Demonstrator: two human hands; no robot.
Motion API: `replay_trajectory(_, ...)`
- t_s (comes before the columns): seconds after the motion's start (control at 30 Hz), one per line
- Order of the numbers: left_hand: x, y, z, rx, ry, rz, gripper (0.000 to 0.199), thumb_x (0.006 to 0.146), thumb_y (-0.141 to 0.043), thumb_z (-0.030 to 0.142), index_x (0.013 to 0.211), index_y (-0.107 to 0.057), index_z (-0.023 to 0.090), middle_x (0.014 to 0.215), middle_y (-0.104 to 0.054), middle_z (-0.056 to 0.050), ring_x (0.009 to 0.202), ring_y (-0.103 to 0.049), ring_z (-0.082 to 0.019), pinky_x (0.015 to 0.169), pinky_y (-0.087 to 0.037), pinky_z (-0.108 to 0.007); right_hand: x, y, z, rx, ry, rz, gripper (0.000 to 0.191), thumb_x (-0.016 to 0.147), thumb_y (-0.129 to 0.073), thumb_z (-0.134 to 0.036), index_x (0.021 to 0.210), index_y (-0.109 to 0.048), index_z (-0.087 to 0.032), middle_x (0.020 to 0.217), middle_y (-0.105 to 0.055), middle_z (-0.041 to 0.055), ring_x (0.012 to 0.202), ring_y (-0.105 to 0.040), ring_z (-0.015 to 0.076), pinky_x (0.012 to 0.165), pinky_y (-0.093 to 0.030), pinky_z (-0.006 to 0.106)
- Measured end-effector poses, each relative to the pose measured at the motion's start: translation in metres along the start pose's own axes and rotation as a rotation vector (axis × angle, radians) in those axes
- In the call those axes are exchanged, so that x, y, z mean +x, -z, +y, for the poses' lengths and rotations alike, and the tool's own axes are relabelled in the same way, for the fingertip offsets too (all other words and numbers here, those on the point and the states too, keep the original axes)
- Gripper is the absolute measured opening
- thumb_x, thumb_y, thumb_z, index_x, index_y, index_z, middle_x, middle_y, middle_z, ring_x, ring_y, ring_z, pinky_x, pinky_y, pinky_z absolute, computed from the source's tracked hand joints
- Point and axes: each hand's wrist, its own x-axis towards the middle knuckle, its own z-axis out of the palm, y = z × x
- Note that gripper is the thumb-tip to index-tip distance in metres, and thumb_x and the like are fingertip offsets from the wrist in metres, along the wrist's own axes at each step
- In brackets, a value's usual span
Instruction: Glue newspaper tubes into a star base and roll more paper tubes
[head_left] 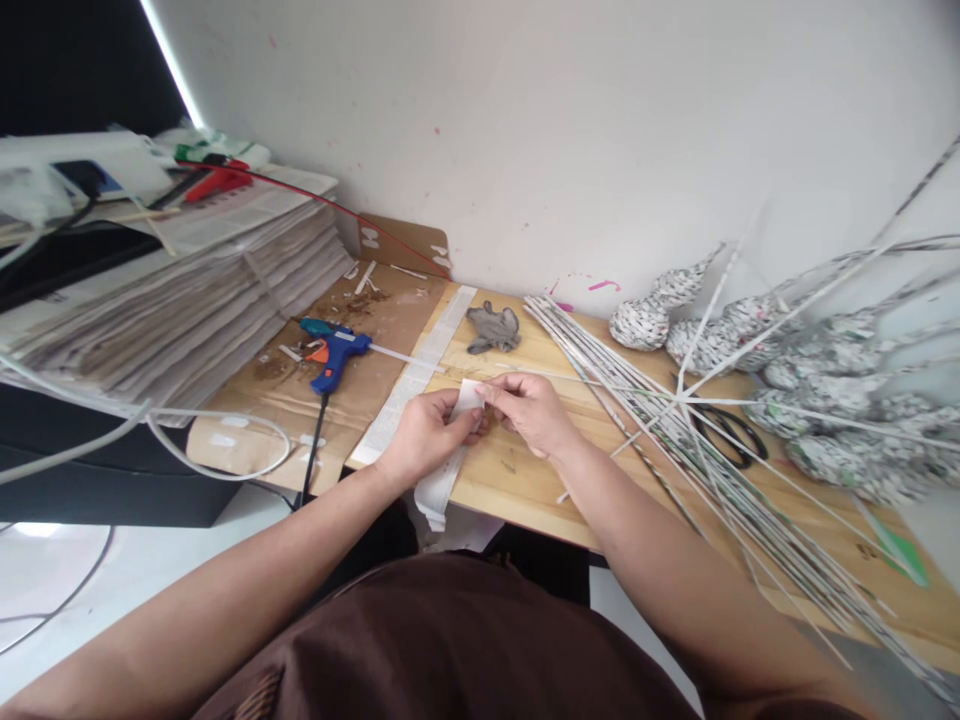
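Observation:
Both hands meet over the front of the wooden table. My left hand (429, 433) is closed on a white paper strip (470, 397), thumb on top; the strip's lower end hangs down past the table edge. My right hand (531, 408) pinches the upper right edge of the same strip between thumb and fingers. Beyond my hands lies a crumpled grey glove (493, 328). Left of it, a strip of printed paper (420, 375) lies flat on the table. A blue glue gun (337, 355) rests on the cardboard further left.
A tall newspaper stack (187, 290) stands at the left, with red-handled pliers (219, 180) on top. Rolled paper sticks (645, 420) spread across the right, joined in a star near black scissors (724, 435). Woven paper shapes (640, 323) line the wall. Cardboard (360, 390) covers the table's left.

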Motion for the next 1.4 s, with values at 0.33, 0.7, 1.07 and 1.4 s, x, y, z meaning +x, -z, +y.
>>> replay_trajectory(0.33,-0.002,0.001,0.004,0.169,-0.092,0.025,0.026,0.079,-0.063,0.035,0.091,-0.071,0.013,0.084,-0.073,-0.008,0.074,-0.068,-0.021,0.066,-0.055,-0.029,-0.001,-0.002,0.000,0.026,0.030,-0.017,0.031,0.067,-0.079,-0.043,0.065,-0.064,-0.016,0.051,-0.054,-0.0043,0.043,-0.045,0.0069,0.043,-0.037,0.022)
replay_trajectory(0.7,-0.003,0.000,0.007,0.110,-0.067,0.022,0.031,0.078,-0.066,0.042,0.087,-0.070,0.013,0.081,-0.072,-0.007,0.074,-0.067,-0.020,0.066,-0.055,-0.029,-0.004,-0.009,0.000,0.078,0.039,-0.012,0.035,0.065,-0.080,-0.042,0.063,-0.055,-0.017,0.055,-0.059,-0.0031,0.048,-0.055,0.0112,0.047,-0.045,0.024)
replay_trajectory(1.07,0.003,-0.001,0.005,-0.117,0.049,-0.020,0.038,0.079,-0.066,0.046,0.097,-0.070,0.013,0.086,-0.073,-0.009,0.082,-0.069,-0.020,0.077,-0.058,-0.035,-0.003,0.007,-0.008,-0.215,0.174,-0.122,0.019,0.077,-0.071,-0.035,0.081,-0.074,-0.017,0.081,-0.068,0.0033,0.071,-0.061,0.0132,0.067,-0.049,0.026)
replay_trajectory(1.4,0.003,-0.001,0.011,-0.015,0.074,-0.025,0.037,0.070,-0.074,0.046,0.091,-0.074,0.015,0.089,-0.075,-0.006,0.082,-0.069,-0.021,0.077,-0.056,-0.032,-0.001,0.002,-0.001,0.037,0.038,-0.028,0.022,0.062,-0.082,-0.033,0.069,-0.071,-0.016,0.070,-0.067,0.0005,0.065,-0.060,0.0111,0.063,-0.048,0.024)
